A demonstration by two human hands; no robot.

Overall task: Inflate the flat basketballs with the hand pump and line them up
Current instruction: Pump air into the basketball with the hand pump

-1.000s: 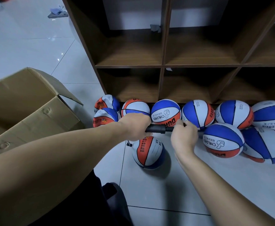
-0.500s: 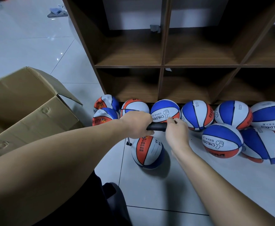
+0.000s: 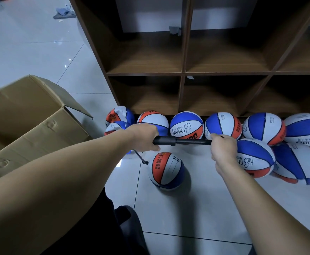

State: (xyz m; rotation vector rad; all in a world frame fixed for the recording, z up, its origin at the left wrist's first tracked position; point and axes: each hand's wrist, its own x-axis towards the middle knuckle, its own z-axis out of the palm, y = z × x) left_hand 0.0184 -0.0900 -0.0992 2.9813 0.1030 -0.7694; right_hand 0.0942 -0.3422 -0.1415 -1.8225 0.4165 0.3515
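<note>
I hold a black hand pump [image 3: 170, 140] level above the floor. My left hand [image 3: 144, 138] grips its barrel end and my right hand [image 3: 223, 148] grips the handle, with the rod drawn out between them. A thin black hose [image 3: 141, 159] drops from the barrel to a red, white and blue basketball [image 3: 166, 171] on the tiles just below. Several more balls [image 3: 186, 125] lie in a row along the foot of the shelf, and two rest in front of that row at the right [image 3: 254, 157]. Two crumpled flat balls [image 3: 120, 115] sit at the row's left end.
A brown wooden cubby shelf [image 3: 183, 74] stands behind the balls. An open cardboard box [image 3: 27, 122] sits on the floor at the left. My dark trouser leg [image 3: 102, 227] fills the bottom middle. White floor tiles [image 3: 196, 208] stretch in front of the ball.
My right hand pushed the pump handle in toward my left hand, then pulled it back out to the right, so the rod is extended further now. The ball stayed put.
</note>
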